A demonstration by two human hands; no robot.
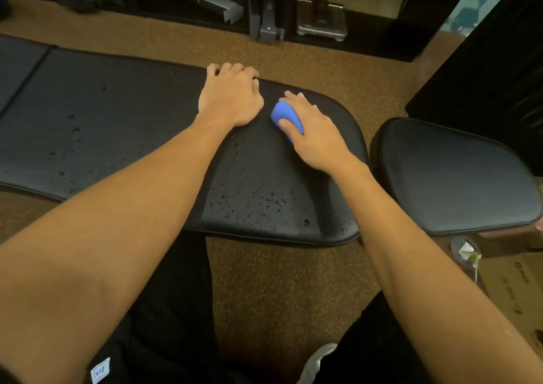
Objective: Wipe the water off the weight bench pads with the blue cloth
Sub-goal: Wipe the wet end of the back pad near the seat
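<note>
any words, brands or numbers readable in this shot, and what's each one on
"XIZ" or close to it: white tag on black clothing, bottom left; letters blurred, so the reading is uncertain.
Cardboard box, right: dark printed marks, too blurred to read.
Bench pad and blue cloth: no text visible.

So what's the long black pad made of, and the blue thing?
The long pad looks like black vinyl or fake leather, smooth and slightly shiny: water sits on it in beads. The blue cloth in the right hand looks soft and matte, probably microfibre, though bunched up I can't be sure.
</note>
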